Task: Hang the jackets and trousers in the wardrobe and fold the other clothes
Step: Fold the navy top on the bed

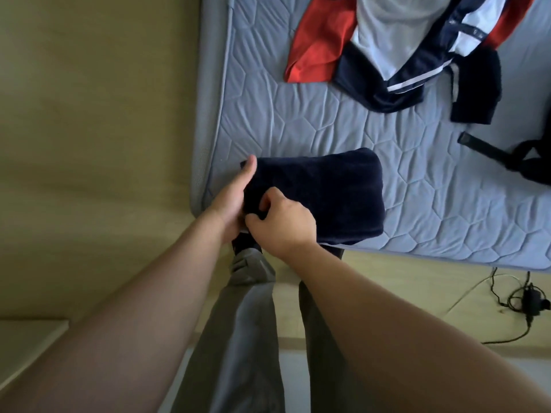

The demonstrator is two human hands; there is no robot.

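Note:
A folded dark navy garment (pixel 322 189) lies at the near corner of the quilted grey-blue mattress (pixel 328 120). My left hand (pixel 231 201) holds its left edge, thumb on top and fingers hidden beneath. My right hand (pixel 283 222) pinches the cloth at its near left corner, fingers curled into the fabric. Farther back on the bed lies a red, white and navy jacket (pixel 402 46), spread open, with a dark cuffed sleeve (pixel 477 87) at its right.
A black strap and dark bundle (pixel 512 159) sit at the mattress's right edge. A charger with cables (pixel 530 302) lies on the tan floor at the right. My grey-trousered legs (pixel 244 323) stand against the bed's corner.

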